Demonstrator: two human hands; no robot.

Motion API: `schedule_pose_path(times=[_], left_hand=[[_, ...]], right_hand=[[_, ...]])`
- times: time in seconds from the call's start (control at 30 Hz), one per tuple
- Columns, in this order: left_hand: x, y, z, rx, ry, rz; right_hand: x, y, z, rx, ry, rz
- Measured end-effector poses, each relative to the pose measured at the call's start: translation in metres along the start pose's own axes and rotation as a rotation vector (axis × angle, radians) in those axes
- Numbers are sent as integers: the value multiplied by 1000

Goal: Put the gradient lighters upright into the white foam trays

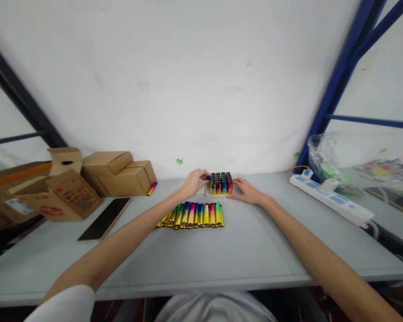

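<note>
Now both hands out at the far edge of the table (248,250): left hand (195,181) curled against the left side of the tray of lighters (219,184), fingertips up at its top corner; right hand (246,191) flat beside the right side, fingers touching the tray's edge. Bracing it from both sides, nothing lifted, no full clamp visible. Tray sitting close to the white wall (201,80), upright lighters packed in tight rows, dark caps up. Probably light as a block, rigid plastic bodies, glossy and likely slippery; loosely slotted, so liable to spill if tipped. Best taken low on the two opposite sides, kept level.

Just nearer, a row of loose lighters (192,215) lying side by side, rainbow metallic finish, well clear of both wrists. Smooth pale grey tabletop, easy sliding. Off to the left, cardboard boxes (114,174), one open, with a dark flat panel (105,218) beside them and a stray lighter (151,188) tucked against a box. Over on the right, white power strip (331,199), crumpled clear plastic bag (325,158), blue shelf frame (339,85) rising behind.
</note>
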State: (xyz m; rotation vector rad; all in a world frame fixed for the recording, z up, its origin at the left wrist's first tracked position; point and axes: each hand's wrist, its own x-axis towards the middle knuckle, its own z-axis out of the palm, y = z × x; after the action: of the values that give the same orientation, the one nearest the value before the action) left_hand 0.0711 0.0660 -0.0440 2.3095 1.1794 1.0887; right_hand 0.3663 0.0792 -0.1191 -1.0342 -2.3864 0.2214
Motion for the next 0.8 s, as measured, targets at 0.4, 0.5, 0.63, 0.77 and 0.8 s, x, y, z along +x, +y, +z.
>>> schedule_pose_path(times=[0.4,0.5,0.63,0.77,0.8], left_hand=[[-2,-8,7,2,-21,-72],[-4,-6,4,-12,-50,-90],[-12,13,-9,58,-21,-64],[-42,55,-16,172,36,56],[-53,67,-15,179,-8,72]], right_hand=[[0,-2,-2,1,-9,-5],[-1,-3,-2,-7,-9,0],[0,-4,-3,-3,-5,-2],[0,-6,-4,12,-6,-9],[0,-6,-4,13,-4,-8]])
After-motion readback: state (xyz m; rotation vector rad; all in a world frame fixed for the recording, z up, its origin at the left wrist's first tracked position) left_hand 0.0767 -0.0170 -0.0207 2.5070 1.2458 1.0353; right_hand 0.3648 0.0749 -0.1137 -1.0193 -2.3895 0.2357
